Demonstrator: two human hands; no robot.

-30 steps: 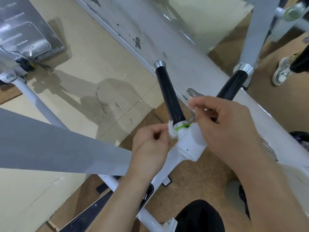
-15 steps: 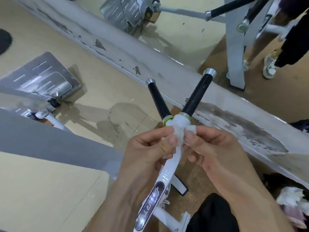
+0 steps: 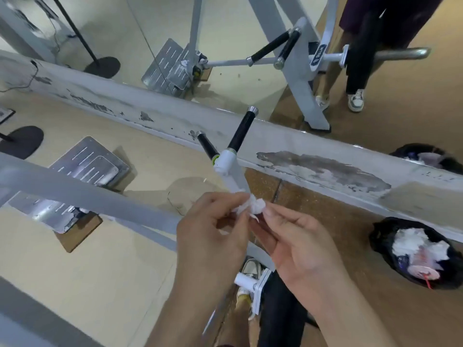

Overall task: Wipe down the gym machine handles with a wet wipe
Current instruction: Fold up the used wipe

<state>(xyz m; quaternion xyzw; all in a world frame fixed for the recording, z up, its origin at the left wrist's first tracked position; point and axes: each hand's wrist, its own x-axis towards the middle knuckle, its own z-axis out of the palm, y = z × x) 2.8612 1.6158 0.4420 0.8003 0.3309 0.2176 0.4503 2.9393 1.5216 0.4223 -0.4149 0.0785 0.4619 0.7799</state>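
A crumpled white wet wipe (image 3: 251, 206) is pinched between my left hand (image 3: 213, 234) and my right hand (image 3: 298, 249), fingertips meeting at the wad. Just above the wipe rises the machine's white arm (image 3: 234, 180), ending in a white joint (image 3: 224, 161) with green rings. Two black handles fork out of that joint: a short one (image 3: 206, 146) to the upper left and a longer one (image 3: 241, 130) to the upper right, both with chrome end caps. Neither hand touches the handles.
A grey frame bar (image 3: 82, 196) crosses the left side. A mirror with a chipped white ledge (image 3: 313, 156) runs behind the handles. A black bin (image 3: 383, 236) holding used wipes sits at right. A metal footplate (image 3: 92, 164) lies at left, and round black stand bases sit on the floor.
Both hands have come down off the joint, carrying the wipe below it along the white arm. The view has lifted, showing the mirror and the bin.
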